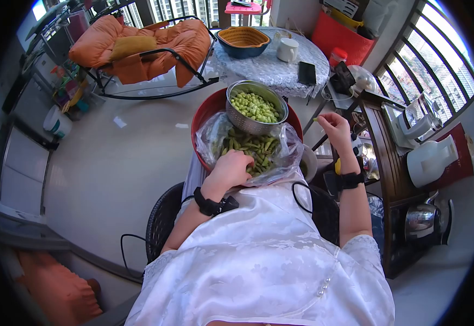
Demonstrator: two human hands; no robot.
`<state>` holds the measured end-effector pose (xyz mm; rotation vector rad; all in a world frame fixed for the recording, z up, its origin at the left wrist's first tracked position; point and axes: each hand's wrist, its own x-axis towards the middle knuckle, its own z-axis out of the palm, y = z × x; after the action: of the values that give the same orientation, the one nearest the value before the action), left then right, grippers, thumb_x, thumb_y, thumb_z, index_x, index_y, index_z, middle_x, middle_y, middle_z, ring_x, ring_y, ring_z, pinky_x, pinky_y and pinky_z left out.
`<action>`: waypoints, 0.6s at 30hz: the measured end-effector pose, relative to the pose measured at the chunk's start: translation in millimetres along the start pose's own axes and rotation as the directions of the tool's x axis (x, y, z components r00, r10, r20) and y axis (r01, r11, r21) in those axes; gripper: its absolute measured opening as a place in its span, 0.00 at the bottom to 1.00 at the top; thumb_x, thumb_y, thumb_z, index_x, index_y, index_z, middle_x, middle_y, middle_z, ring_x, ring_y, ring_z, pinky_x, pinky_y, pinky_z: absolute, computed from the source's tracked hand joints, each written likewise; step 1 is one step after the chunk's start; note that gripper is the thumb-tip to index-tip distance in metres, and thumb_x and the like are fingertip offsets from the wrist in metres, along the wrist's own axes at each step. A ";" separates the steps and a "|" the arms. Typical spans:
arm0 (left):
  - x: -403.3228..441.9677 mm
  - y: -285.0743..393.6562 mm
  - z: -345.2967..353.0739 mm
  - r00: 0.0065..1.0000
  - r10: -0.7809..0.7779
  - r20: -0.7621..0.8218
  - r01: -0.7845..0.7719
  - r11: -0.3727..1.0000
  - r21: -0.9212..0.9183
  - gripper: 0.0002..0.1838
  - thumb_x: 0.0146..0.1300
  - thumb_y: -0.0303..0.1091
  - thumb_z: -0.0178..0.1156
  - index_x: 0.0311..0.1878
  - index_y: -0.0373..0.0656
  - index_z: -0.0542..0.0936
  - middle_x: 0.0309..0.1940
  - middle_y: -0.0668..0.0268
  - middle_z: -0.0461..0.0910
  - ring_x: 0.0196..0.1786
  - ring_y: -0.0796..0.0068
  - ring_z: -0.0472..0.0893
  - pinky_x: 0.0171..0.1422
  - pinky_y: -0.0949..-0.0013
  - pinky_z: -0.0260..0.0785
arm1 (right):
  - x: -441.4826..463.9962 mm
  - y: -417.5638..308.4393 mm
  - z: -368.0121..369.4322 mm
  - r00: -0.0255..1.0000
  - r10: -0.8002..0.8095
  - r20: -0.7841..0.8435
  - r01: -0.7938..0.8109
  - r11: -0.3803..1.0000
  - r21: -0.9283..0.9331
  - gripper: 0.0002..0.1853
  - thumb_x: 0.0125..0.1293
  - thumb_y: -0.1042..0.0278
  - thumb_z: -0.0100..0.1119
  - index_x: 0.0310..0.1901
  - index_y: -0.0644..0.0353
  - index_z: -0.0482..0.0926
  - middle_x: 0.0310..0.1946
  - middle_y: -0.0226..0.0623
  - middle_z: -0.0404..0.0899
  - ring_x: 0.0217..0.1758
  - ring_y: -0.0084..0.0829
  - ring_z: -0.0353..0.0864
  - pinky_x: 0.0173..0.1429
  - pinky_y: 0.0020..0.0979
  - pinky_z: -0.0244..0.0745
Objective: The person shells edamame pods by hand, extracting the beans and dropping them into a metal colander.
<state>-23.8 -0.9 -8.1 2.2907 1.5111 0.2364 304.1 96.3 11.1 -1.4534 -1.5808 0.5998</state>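
Got my left hand (230, 169) down in the pods (249, 145) at 12 o'clock, can't tell if it's gripping any. Right hand (336, 129), 1 o'clock, has a small green piece (316, 119) pinched; something that tiny calls for a light touch, I reckon. Colander (253, 126) of beans sits just past the pods. Lace-covered surface (277, 67) beyond, orange lounger (161, 60) at 11.

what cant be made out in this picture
All in the head view:
Fingertips of the left hand: hidden among the green pods.
Green piece in the right hand: too small to tell bean from pod.
Bottom of the red basin: covered by the plastic bag and metal colander.
Orange object, lower left: dim, partly cut off.
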 end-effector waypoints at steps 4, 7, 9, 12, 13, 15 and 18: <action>2.9 -8.3 9.6 0.996 0.089 0.028 -0.086 0.992 -0.092 0.14 0.48 0.33 0.66 0.41 0.44 0.85 0.32 0.59 0.84 0.40 0.56 0.83 0.48 0.56 0.75 | -3.9 58.2 -3.2 0.990 0.134 0.048 -0.108 0.926 -0.362 0.15 0.54 0.58 0.69 0.36 0.61 0.87 0.26 0.38 0.85 0.30 0.31 0.85 0.39 0.31 0.78; 4.5 -7.9 7.4 0.994 0.067 0.089 -0.060 0.995 -0.084 0.13 0.48 0.32 0.65 0.40 0.44 0.85 0.32 0.59 0.84 0.41 0.56 0.84 0.48 0.56 0.75 | -11.3 92.8 2.4 0.947 0.277 0.161 -0.173 0.864 -0.472 0.15 0.51 0.58 0.71 0.35 0.60 0.88 0.28 0.38 0.86 0.32 0.33 0.86 0.42 0.33 0.79; 4.0 -6.4 5.1 0.990 0.040 0.136 -0.027 0.995 -0.097 0.12 0.49 0.32 0.65 0.39 0.44 0.85 0.33 0.58 0.85 0.41 0.56 0.84 0.49 0.57 0.75 | -14.7 109.0 6.0 0.916 0.346 0.206 -0.208 0.845 -0.493 0.15 0.50 0.58 0.72 0.35 0.60 0.88 0.30 0.37 0.87 0.32 0.34 0.86 0.43 0.33 0.79; 3.3 -4.3 6.4 0.994 0.001 0.110 0.020 0.981 -0.191 0.11 0.51 0.33 0.65 0.39 0.44 0.85 0.36 0.58 0.85 0.42 0.56 0.84 0.49 0.56 0.75 | -16.2 127.5 10.5 0.912 0.339 0.233 -0.173 0.830 -0.531 0.15 0.49 0.58 0.73 0.35 0.59 0.88 0.31 0.38 0.87 0.34 0.33 0.86 0.45 0.33 0.80; 4.2 -4.0 10.6 0.999 -0.028 0.041 0.035 0.983 -0.183 0.11 0.52 0.34 0.66 0.39 0.45 0.86 0.36 0.58 0.85 0.43 0.55 0.84 0.50 0.56 0.75 | -16.7 131.0 11.4 0.920 0.328 0.213 -0.181 0.840 -0.511 0.16 0.49 0.58 0.73 0.35 0.60 0.88 0.30 0.38 0.87 0.34 0.32 0.86 0.44 0.32 0.80; 5.8 -5.4 15.2 0.998 -0.053 -0.026 0.048 0.983 -0.175 0.10 0.53 0.35 0.66 0.39 0.45 0.86 0.37 0.58 0.86 0.43 0.55 0.84 0.50 0.56 0.75 | -17.9 131.2 11.4 0.929 0.319 0.191 -0.190 0.850 -0.492 0.16 0.49 0.58 0.74 0.35 0.60 0.88 0.30 0.37 0.87 0.33 0.32 0.86 0.44 0.32 0.79; 6.8 -7.1 13.6 0.998 -0.043 0.043 0.048 0.988 -0.147 0.10 0.53 0.37 0.67 0.38 0.46 0.87 0.36 0.58 0.86 0.42 0.55 0.84 0.49 0.57 0.75 | -14.7 121.2 13.3 0.941 0.330 0.076 -0.268 0.861 -0.432 0.17 0.51 0.57 0.73 0.37 0.61 0.87 0.30 0.37 0.87 0.31 0.30 0.85 0.42 0.31 0.78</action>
<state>-22.3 4.8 -23.9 2.1310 1.4734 0.2794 356.3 109.0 -99.3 -2.0458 -1.6785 0.5789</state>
